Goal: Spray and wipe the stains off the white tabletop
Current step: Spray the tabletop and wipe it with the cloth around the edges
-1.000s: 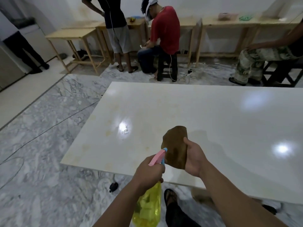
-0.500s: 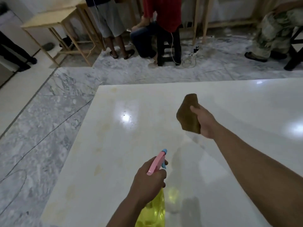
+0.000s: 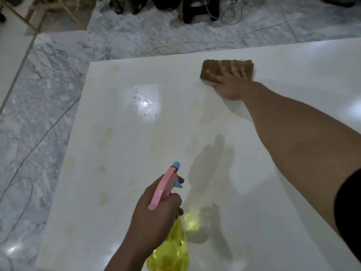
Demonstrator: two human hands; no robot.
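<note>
Stains (image 3: 109,132), pale yellowish blotches, dot the left side of the white tabletop (image 3: 136,222), running in a loose line from near the far left corner down toward the near edge, with fainter tan smears nearer the middle. A wet patch of droplets (image 3: 146,103) glints under a light reflection in the far left part, so some spray looks to have landed there, but no wiped, clearly cleaner strip can be made out anywhere; by my reading the job is barely begun, with nearly all the marks left to do. The cloth (image 3: 213,68), a folded brown pad, lies flat on the tabletop toward the far edge, and the right hand (image 3: 229,85) presses on it with fingers spread and fairly straight, not curled around it. It sits well apart from the wet patch and from the row of blotches, so the wiping would have to travel left and toward the person to reach them. The left hand (image 3: 156,212) grips the bottle (image 3: 170,249), yellow and see-through with a pink and blue spray head, fingers wrapped round the neck, nozzle pointing out over the table; whether a finger is squeezing the trigger I cannot tell. The right part of the tabletop is cut off and dim, so stains there cannot be judged. Beyond the table lies marble floor (image 3: 48,114) with cables, and stool legs and feet cropped at the top.
</note>
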